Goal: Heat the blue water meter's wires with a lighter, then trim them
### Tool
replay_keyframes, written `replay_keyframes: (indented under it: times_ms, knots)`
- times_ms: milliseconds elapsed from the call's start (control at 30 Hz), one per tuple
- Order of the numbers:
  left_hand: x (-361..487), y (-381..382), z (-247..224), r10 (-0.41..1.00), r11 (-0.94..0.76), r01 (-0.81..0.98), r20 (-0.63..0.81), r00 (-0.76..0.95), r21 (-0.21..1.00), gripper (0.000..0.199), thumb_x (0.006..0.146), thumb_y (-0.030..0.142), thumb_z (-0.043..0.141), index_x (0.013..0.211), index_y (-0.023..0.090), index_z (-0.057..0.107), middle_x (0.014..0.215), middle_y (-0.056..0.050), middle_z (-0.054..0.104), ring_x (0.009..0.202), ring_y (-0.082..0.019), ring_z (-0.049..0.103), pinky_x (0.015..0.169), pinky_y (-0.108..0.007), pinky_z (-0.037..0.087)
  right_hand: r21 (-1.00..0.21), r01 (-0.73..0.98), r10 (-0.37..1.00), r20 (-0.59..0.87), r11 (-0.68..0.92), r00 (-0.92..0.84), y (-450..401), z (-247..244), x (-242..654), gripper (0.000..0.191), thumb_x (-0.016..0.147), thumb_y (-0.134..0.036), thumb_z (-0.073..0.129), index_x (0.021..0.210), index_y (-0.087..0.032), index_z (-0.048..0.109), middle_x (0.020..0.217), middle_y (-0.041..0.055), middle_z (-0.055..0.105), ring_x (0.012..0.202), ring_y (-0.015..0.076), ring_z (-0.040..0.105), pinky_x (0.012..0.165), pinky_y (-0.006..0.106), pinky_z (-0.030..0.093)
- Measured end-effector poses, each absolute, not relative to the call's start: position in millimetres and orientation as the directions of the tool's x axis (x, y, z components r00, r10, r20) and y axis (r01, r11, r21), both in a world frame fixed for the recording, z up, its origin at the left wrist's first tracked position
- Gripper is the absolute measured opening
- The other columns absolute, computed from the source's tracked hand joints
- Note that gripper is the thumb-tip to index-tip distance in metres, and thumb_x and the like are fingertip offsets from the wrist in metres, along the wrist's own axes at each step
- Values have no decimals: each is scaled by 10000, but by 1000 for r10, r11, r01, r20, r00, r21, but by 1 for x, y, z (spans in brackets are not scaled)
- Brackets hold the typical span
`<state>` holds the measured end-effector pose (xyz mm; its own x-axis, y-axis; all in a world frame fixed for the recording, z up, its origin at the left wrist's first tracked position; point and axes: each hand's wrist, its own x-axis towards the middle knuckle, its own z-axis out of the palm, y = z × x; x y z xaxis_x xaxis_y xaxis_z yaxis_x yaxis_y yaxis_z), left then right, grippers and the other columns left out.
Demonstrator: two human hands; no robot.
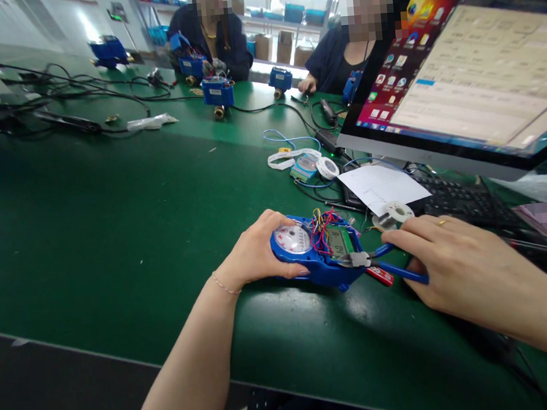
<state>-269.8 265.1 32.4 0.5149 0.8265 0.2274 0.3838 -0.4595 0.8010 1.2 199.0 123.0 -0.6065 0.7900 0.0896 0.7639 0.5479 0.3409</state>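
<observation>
Left hand [258,250]: my L hand was clasped over the 9 o'clock end of the meter, thumb along its near edge, fingers curled over the far side; bead bracelet at the wrist.
Right hand [441,261]: my R hand was closed round the blue handles of the pliers, ring on one finger.
Water meter [317,251]: blue housing, cover off, lay flat on the green mat in front of me, approx. centre of view; white dial at its 9 o'clock end, green display board at its 3 o'clock end.
Wires [321,226]: red, yellow, blue strands bunched betw. dial and board, standing up from the housing.
Pliers [370,262]: metal tips touched the meter's 3 o'clock edge, just below the board; handles ran out toward 3 o'clock into my R hand.
Red tag [380,275]: small red piece lay just beside the meter at its 4 o'clock, under the pliers.
Solder reel [394,214]: sat at 2 o'clock from the meter, near my R knuckles.
Paper sheet [380,186]: white, lay at 1 o'clock, partly on the keyboard [467,205].
Monitor [461,64]: stood at 2 o'clock, screen lit, tilted in view.
Tape roll [327,168]: white, at 12 o'clock, by a small board and loose leads.
Other meters [218,92]: blue units far across the mat at 11 o'clock, near two seated persons.
Green mat [114,230]: covered the bench.
</observation>
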Motion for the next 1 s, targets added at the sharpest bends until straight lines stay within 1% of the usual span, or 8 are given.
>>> replay_keyframes:
  times_ms: [133, 267, 433, 500, 600, 700, 867, 1000]
  knots:
    - [-270, 265, 33, 827, -465, 393, 230, 513, 793, 639, 544, 490, 804, 1045, 226, 508, 1076, -49, 535, 1005, -241, 554, 881, -401, 470, 368, 755, 780, 113, 543, -616, 199, 126, -1, 260, 708, -188, 530, 938, -145, 642, 817, 92, 607, 714, 257, 580, 649, 368, 466]
    - [-269, 265, 32, 826, -464, 388, 230, 515, 797, 637, 545, 483, 807, 1043, 220, 509, 1076, -49, 531, 998, -237, 553, 877, -394, 469, 402, 735, 748, 159, 547, -644, 199, 129, -4, 258, 701, -126, 453, 858, -149, 656, 716, 72, 602, 621, 234, 584, 550, 333, 441]
    - [-269, 265, 31, 828, -457, 382, 228, 512, 803, 647, 542, 479, 812, 1052, 220, 508, 1080, -49, 531, 1001, -238, 553, 875, -392, 469, 447, 717, 739, 163, 535, -653, 196, 129, -4, 253, 693, -100, 460, 848, -145, 654, 717, 77, 603, 618, 238, 585, 546, 339, 442]
    - [-269, 265, 31, 828, -457, 383, 227, 512, 803, 651, 542, 479, 813, 1056, 222, 508, 1082, -50, 530, 1002, -238, 551, 873, -393, 469, 436, 730, 758, 148, 527, -636, 195, 128, -3, 251, 686, -122, 499, 888, -145, 649, 767, 82, 611, 657, 246, 588, 582, 350, 460]
    - [-269, 265, 32, 828, -453, 380, 223, 515, 806, 644, 543, 478, 812, 1049, 221, 508, 1080, -51, 531, 1001, -237, 551, 869, -395, 470, 375, 758, 784, 118, 534, -610, 196, 126, 0, 291, 686, -195, 574, 968, -149, 630, 856, 91, 612, 735, 258, 588, 644, 367, 481]
    - [-269, 265, 32, 829, -446, 372, 219, 515, 814, 636, 544, 478, 809, 1040, 220, 508, 1079, -51, 530, 999, -235, 552, 869, -395, 470, 331, 768, 793, 84, 549, -603, 198, 124, 1, 323, 696, -228, 614, 1011, -155, 611, 906, 97, 606, 766, 259, 585, 666, 376, 490]
    - [-269, 265, 33, 828, -450, 374, 222, 515, 811, 647, 536, 480, 812, 1042, 215, 509, 1080, -52, 530, 1001, -237, 549, 871, -396, 465, 295, 779, 801, 67, 553, -594, 201, 123, 0, 282, 729, -228, 595, 1004, -167, 604, 886, 81, 601, 757, 251, 588, 665, 378, 493]
    - [-270, 265, 33, 828, -451, 378, 222, 515, 809, 644, 539, 478, 811, 1042, 209, 512, 1074, -55, 532, 997, -236, 549, 871, -394, 464, 302, 769, 789, 82, 563, -609, 202, 124, -1, 261, 728, -152, 513, 967, -155, 619, 822, 76, 604, 729, 243, 598, 629, 354, 476]
